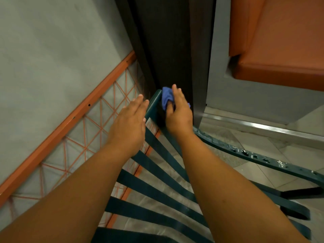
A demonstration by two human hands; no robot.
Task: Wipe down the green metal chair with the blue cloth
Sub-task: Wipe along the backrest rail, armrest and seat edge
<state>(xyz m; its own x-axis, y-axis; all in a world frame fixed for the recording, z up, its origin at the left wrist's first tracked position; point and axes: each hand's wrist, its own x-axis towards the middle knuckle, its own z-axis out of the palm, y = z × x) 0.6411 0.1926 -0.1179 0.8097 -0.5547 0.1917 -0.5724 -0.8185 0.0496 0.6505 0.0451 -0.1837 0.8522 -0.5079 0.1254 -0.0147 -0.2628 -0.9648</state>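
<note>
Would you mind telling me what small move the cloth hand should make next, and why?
Probably slide the right hand with the blue cloth back along the green chair rail towards the arm, whose chipped top looks wet and spotted. The cloth sits bunched at the far corner; the left hand hovers flat beside it.

painted green metal on the chair (157, 174), flat slats smooth and faintly glossy; armrest (259, 156) chipped, pale flecks through the paint, shiny wet-looking spots. soft blue cloth (166, 99), matt, crumpled into folds. dark panel (173, 50) with fine wood grain, matt. orange metal frame (57, 130), smooth paint, strung with thin orange wires. orange cushion (284, 50), smooth like leather or vinyl, slight sheen. grey wall (52, 50), matt, faintly mottled. pale floor tiles (263, 174), smooth. brushed silvery metal strip (263, 127) along the floor.
</note>
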